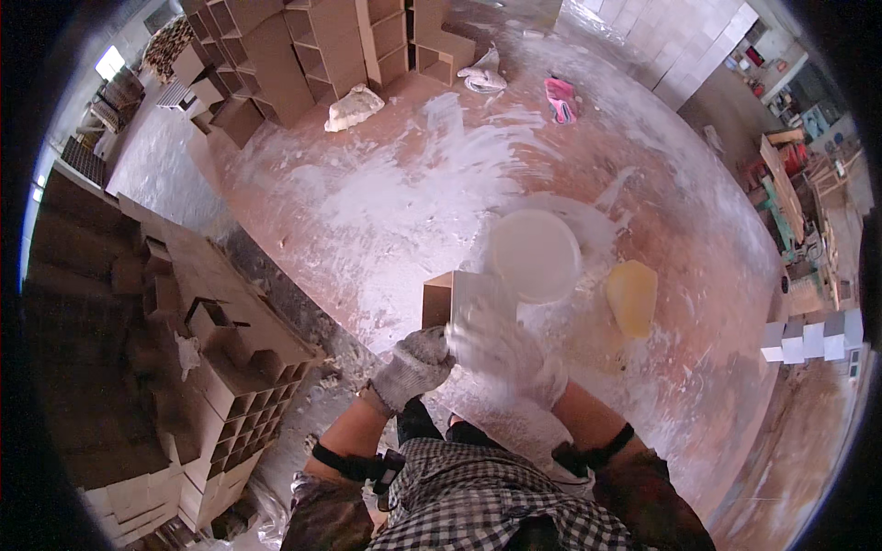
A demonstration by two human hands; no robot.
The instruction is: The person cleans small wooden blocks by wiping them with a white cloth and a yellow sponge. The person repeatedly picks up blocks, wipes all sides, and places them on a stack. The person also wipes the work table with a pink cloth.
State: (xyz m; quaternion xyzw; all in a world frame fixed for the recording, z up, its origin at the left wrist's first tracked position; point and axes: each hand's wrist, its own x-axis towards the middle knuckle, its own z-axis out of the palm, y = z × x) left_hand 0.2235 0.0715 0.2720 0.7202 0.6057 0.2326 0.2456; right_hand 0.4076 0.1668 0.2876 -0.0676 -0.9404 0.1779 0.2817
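Brown-and-white board forms an open box [491, 289] near the centre of the frame, its brown hollow facing the left side of the picture and its pale side toward the right. A worker's gloved left hand [413, 367] pinches the box's lower left edge, fingers curled and thumb side up against the board. The gloved right hand [505, 354] lies over the lower part of the pale side, blurred; whether its fingers are spread or pressed together cannot be told.

Just beyond the box, right of centre, sits a round white tub [536, 255], with a yellow container [632, 298] near it, farther right. Around them stretches a reddish surface [303, 211] streaked with white smears.

Toward the top of the frame lie a cream-coloured lump [354, 108], a crumpled whitish cloth [485, 73] and a pink item [560, 99], well apart from the hands. Brown cardboard boxes [335, 46] rise in stacks at upper left, and a pale stack [680, 37] stands at upper right. More cardboard, including a grid of open cells [257, 418], fills the lower left, while white boxes [813, 338] line up at the right edge. At bottom centre, the worker wears a black-and-white checked garment [478, 505], with a dark strap [614, 445] on the right forearm.
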